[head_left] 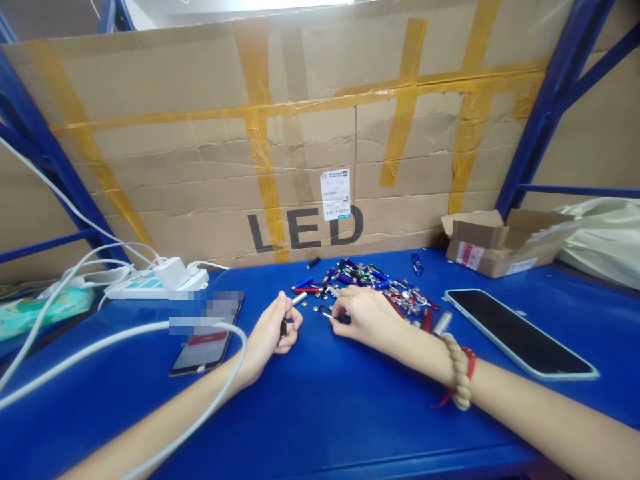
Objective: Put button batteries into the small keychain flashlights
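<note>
My left hand [281, 325] is closed around a small silver metal tube [300, 298], whose end points up and right from the fingers. A black piece [283, 327] also shows within that hand; whether it joins the tube I cannot tell. Beside it, my right hand [363, 313] pinches what looks like a small carabiner clip [326, 312], its loop sticking out to the left. Behind both hands spreads a pile of small coloured metal tubes and clips [380, 283]. Small silver discs [315, 309] lie near the fingers, and a black tube [313, 263] lies at the back.
A phone [520, 333] lies right; another phone [210, 340] lies left. A white cable [240, 360] loops over my left forearm from the power strip side [145, 287]. An open carton [505, 243] stands back right. Taped cardboard [200, 173] walls the blue table [320, 413].
</note>
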{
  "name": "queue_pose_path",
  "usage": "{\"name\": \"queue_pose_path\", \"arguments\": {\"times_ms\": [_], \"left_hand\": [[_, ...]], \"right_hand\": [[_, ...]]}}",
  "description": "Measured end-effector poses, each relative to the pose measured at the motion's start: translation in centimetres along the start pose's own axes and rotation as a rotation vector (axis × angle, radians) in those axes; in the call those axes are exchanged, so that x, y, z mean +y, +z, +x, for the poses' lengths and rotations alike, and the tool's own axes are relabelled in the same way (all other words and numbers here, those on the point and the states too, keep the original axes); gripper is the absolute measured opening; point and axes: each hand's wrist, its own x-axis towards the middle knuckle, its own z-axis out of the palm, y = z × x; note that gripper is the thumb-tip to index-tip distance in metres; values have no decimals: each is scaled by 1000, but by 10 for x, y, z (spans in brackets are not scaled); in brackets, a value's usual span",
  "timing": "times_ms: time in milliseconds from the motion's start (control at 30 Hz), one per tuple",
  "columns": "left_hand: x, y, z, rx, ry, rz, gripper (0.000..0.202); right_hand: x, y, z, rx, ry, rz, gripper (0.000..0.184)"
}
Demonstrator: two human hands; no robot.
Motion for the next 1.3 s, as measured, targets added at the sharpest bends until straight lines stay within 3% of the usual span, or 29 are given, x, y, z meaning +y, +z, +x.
{"name": "queue_pose_path", "arguments": {"times_ms": [200, 300, 500, 667, 967, 1300], "left_hand": [[-1, 1, -3, -61, 38, 69, 36], [-3, 2, -3, -86, 74, 69, 37], [-5, 3, -5, -52, 170, 121, 35], [-3, 4, -8, -13, 215, 154, 35], [-8, 4, -8, 19, 245, 221, 33], [-10, 2, -11, 22, 346, 428, 29]], "right_hand": [[-2, 4, -4, 267, -274, 68, 8], [-7, 4, -7, 333, -404, 88, 9], [-11, 7, -10, 264, -389, 235, 6], [-13, 8, -14, 239, -326, 332, 21], [-17, 4, -15, 91, -370, 182, 23], [-17, 13, -14, 147, -381, 232, 29]]}}
